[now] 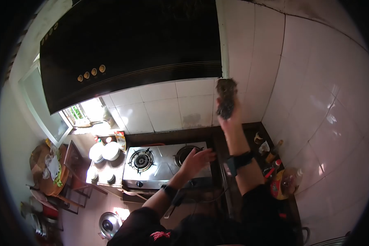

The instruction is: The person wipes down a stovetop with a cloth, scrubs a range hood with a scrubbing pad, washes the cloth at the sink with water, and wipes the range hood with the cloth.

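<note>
My right hand point(229, 112) is raised toward the wall, its fingers closed on a dark, shaggy clump point(226, 88). Whether this is a rag or a scouring pad I cannot tell. The clump is by the lower right corner of the black range hood point(143, 45); whether they touch is unclear. Lower down, my left hand point(196, 161) hovers over the right side of the steel gas stove point(162, 166). Its fingers are stretched out and hold nothing. Part of the right burner point(186, 151) is hidden behind it.
White bowls point(110, 151) stand left of the stove. Several bottles, including a large oil bottle point(283, 183), line the right counter. A round wooden table point(39, 164) and a lidded pot point(109, 225) are at lower left. An open window point(90, 111) lets in light.
</note>
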Action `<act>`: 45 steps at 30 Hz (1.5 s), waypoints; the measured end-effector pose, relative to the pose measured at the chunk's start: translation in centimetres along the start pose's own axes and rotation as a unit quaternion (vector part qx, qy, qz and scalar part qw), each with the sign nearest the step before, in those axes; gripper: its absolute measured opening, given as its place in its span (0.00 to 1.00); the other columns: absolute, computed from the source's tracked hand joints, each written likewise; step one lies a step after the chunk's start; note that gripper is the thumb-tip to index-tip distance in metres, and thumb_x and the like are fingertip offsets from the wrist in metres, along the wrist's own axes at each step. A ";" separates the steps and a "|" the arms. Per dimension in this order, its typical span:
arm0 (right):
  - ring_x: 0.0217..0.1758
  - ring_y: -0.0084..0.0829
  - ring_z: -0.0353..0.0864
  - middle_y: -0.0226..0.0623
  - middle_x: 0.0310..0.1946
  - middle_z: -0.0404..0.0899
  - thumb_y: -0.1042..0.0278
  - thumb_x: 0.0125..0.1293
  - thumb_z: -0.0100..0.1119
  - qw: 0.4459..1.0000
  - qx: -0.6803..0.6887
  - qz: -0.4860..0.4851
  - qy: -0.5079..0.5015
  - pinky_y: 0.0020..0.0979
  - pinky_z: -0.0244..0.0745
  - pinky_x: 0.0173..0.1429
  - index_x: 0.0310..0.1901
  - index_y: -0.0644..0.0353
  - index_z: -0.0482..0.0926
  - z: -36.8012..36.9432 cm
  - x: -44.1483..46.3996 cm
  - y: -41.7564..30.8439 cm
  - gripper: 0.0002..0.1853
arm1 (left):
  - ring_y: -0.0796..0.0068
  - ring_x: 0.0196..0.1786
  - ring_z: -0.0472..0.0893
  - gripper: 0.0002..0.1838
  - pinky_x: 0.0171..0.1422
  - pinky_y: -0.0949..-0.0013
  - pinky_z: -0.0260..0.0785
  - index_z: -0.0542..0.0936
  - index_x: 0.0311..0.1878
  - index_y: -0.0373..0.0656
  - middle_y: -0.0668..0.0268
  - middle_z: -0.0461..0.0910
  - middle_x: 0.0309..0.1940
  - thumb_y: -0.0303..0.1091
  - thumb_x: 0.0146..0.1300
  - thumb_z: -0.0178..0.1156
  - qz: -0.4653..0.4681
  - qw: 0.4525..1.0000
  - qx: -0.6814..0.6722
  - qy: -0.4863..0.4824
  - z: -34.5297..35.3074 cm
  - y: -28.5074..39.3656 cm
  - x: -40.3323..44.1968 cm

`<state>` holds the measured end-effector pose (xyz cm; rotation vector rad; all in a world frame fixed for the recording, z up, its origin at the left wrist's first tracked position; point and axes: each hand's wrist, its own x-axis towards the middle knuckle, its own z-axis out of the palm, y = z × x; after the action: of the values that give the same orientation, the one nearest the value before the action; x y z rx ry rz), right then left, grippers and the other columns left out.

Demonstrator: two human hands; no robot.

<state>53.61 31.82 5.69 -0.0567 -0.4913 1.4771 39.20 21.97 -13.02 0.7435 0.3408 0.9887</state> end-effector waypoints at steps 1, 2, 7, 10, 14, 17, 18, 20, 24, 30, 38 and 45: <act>0.32 0.27 0.75 0.32 0.32 0.77 0.58 0.70 0.53 0.994 0.057 0.064 -0.064 0.29 0.72 0.33 0.45 0.56 0.76 -3.5 0.6 1.8 0.11 | 0.57 0.69 0.65 0.37 0.73 0.55 0.52 0.60 0.71 0.40 0.53 0.66 0.67 0.61 0.71 0.34 -0.004 0.998 -0.067 -0.022 2.7 0.6 2.4; 0.33 0.27 0.74 0.32 0.33 0.77 0.60 0.71 0.52 0.978 0.116 0.127 -0.122 0.30 0.70 0.33 0.44 0.57 0.76 -7.2 1.2 3.9 0.11 | 0.55 0.69 0.65 0.37 0.74 0.54 0.51 0.59 0.71 0.39 0.52 0.66 0.67 0.60 0.71 0.34 -0.011 0.990 -0.134 -0.040 4.6 0.8 4.0; 0.31 0.32 0.73 0.37 0.34 0.77 0.61 0.70 0.50 0.959 0.235 0.146 -0.065 0.31 0.67 0.33 0.44 0.59 0.76 -15.0 -2.7 6.9 0.11 | 0.53 0.69 0.65 0.34 0.75 0.51 0.50 0.60 0.69 0.35 0.51 0.65 0.67 0.54 0.72 0.31 0.026 0.984 -0.174 -0.012 5.2 -0.4 5.5; 0.31 0.30 0.73 0.36 0.34 0.77 0.61 0.70 0.53 0.968 0.170 0.184 -0.018 0.32 0.69 0.35 0.46 0.60 0.76 -17.2 -5.7 5.8 0.12 | 0.51 0.69 0.65 0.32 0.72 0.50 0.55 0.61 0.68 0.35 0.53 0.64 0.68 0.50 0.71 0.31 -0.031 0.944 -0.327 -0.027 -0.6 -3.5 3.7; 0.37 0.22 0.74 0.31 0.35 0.76 0.63 0.68 0.59 0.929 -0.348 0.030 0.125 0.26 0.71 0.39 0.49 0.61 0.74 -19.3 -8.2 4.0 0.13 | 0.62 0.62 0.71 0.23 0.64 0.57 0.63 0.69 0.62 0.43 0.59 0.72 0.59 0.44 0.68 0.45 0.066 0.929 -0.248 0.267 -3.9 -3.2 -0.1; 0.38 0.18 0.73 0.29 0.36 0.75 0.64 0.67 0.60 0.885 -0.450 -0.063 0.104 0.23 0.70 0.39 0.49 0.61 0.73 -22.1 -9.4 5.5 0.14 | 0.70 0.53 0.74 0.18 0.56 0.61 0.67 0.71 0.58 0.47 0.66 0.75 0.52 0.45 0.70 0.50 -0.010 0.976 -0.013 0.216 -4.8 -6.7 -1.4; 0.38 0.17 0.72 0.28 0.37 0.75 0.64 0.68 0.60 0.873 -0.464 -0.100 0.109 0.21 0.70 0.39 0.49 0.61 0.73 -22.3 -10.0 6.3 0.13 | 0.72 0.51 0.74 0.18 0.54 0.63 0.67 0.72 0.57 0.47 0.68 0.75 0.51 0.47 0.71 0.50 -0.045 0.970 0.098 0.219 -3.3 -7.7 -1.7; 0.39 0.18 0.73 0.30 0.39 0.75 0.64 0.68 0.59 0.876 -0.459 -0.101 0.104 0.22 0.70 0.41 0.50 0.61 0.72 -19.3 -12.3 6.5 0.14 | 0.74 0.51 0.74 0.19 0.54 0.65 0.68 0.72 0.56 0.47 0.69 0.75 0.50 0.49 0.72 0.50 -0.054 0.973 0.107 0.199 -1.4 -8.8 -1.8; 0.43 0.22 0.74 0.33 0.40 0.75 0.66 0.68 0.58 0.877 -0.450 -0.094 0.141 0.25 0.71 0.47 0.52 0.62 0.69 -19.1 -16.8 7.9 0.16 | 0.80 0.45 0.77 0.14 0.50 0.71 0.70 0.73 0.51 0.44 0.70 0.77 0.43 0.43 0.72 0.52 0.039 0.979 -0.046 0.196 0.9 -9.6 -2.3; 0.42 0.27 0.75 0.36 0.42 0.75 0.65 0.67 0.60 0.828 -0.498 -0.151 0.211 0.28 0.72 0.48 0.53 0.61 0.69 -20.2 -26.0 7.9 0.18 | 0.79 0.39 0.79 0.07 0.46 0.73 0.71 0.77 0.43 0.43 0.69 0.80 0.35 0.35 0.70 0.54 -0.077 0.983 -0.094 0.137 -1.7 -13.7 -8.0; 0.46 0.25 0.77 0.34 0.42 0.80 0.55 0.69 0.56 0.733 -0.562 -0.091 0.373 0.29 0.73 0.51 0.51 0.61 0.76 -19.3 -53.7 -4.0 0.18 | 0.77 0.45 0.78 0.08 0.50 0.71 0.71 0.76 0.48 0.40 0.68 0.80 0.42 0.26 0.66 0.57 -0.089 0.984 0.156 -0.005 -1.4 -20.3 -15.8; 0.40 0.29 0.80 0.38 0.35 0.80 0.63 0.74 0.46 0.506 -0.629 -0.184 0.560 0.30 0.75 0.48 0.39 0.66 0.78 16.2 -89.2 -7.8 0.15 | 0.75 0.47 0.77 0.14 0.53 0.71 0.70 0.73 0.54 0.38 0.66 0.77 0.48 0.30 0.67 0.58 -0.263 0.914 0.266 -0.157 -2.6 -25.1 -21.1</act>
<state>54.01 -58.82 -2.20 -1.8450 -0.3204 0.1220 42.46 -3.34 -33.85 1.2090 0.5026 0.2469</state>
